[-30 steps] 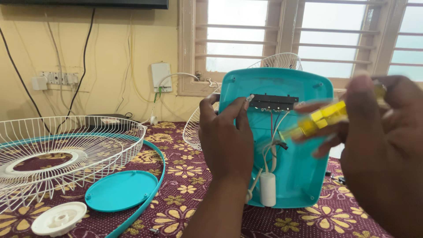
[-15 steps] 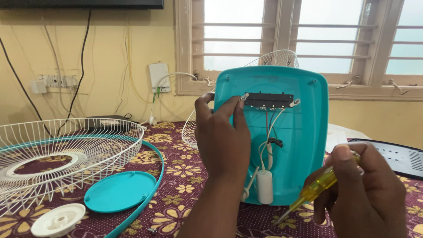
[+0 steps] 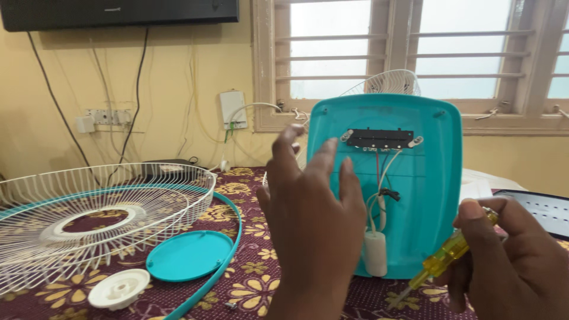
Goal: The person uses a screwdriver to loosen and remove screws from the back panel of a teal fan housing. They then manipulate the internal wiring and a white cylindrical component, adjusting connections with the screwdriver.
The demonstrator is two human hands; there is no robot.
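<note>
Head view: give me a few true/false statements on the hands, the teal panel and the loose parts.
1. The right hand holds a yellow screwdriver. True.
2. The teal panel lies flat on the cloth. False: it stands upright, wired side toward the camera.
3. The left hand is open, fingers spread, in front of the panel. True.
4. The wire guard sits right of the panel. False: it lies to its left.
5. A white capacitor hangs on wires low on the panel. True.
6. The teal disc rests on top of the white cap. False: they lie apart, side by side.
</note>
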